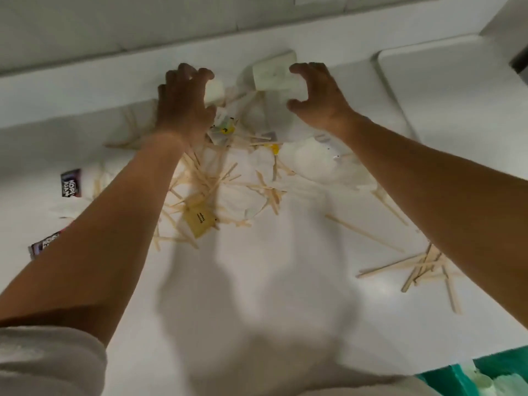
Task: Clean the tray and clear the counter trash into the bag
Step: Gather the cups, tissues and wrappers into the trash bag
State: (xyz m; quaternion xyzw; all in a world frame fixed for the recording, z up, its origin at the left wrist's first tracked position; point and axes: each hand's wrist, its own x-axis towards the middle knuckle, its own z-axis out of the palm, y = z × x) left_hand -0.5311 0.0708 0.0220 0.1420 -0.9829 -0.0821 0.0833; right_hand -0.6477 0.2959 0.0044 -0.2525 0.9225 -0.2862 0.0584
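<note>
Right hand (321,95) was spread like a claw beside a white cup (274,74); left hand (185,104) curled over the stick pile (205,181) on the counter (285,281), grip unclear.

A pale beige-grey soft cloth sleeve (48,364) ends above the left elbow; forearms, left hand (183,104) and right hand (321,98) are bare.

dark sachet (71,182): "kopi", second word blurred.

Your desk (257,281): white. Stir sticks (205,178): pale tan. Packet (199,220): yellow, black print. Sachets (71,182): dark purple, white lettering. Your bag (440,381): green. Tray (457,95): plain white.
</note>
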